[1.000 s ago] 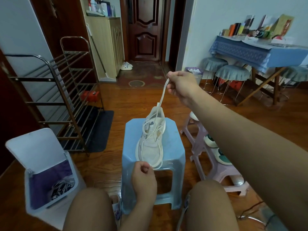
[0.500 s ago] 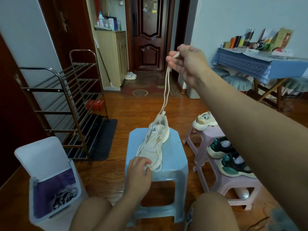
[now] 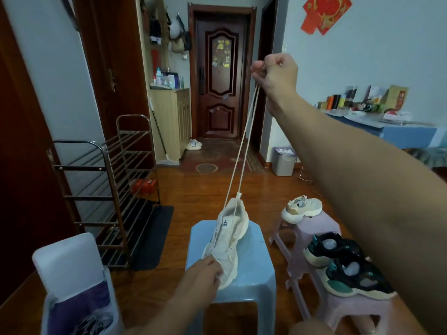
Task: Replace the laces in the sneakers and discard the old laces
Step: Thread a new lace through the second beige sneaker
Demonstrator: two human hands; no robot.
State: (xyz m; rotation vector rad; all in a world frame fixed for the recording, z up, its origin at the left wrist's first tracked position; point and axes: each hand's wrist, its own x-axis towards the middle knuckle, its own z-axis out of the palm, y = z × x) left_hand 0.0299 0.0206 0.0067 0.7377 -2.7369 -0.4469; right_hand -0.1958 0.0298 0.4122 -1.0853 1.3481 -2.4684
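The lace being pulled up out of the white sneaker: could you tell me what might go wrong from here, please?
1. The lace runs taut to the raised right hand; a snag could tip the white sneaker off the blue stool, since only the left hand pins its toe.
2. Once freed, the lace may whip toward the shoes on the pink stool.

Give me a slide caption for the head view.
Right hand pulls lace from sneaker held by left hand.

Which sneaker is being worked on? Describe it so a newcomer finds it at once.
Find the blue stool at centre. The cream sneaker lies on it, toe held by the left hand. Unlike the shoes on the pink stools, its lace runs up to the right hand.
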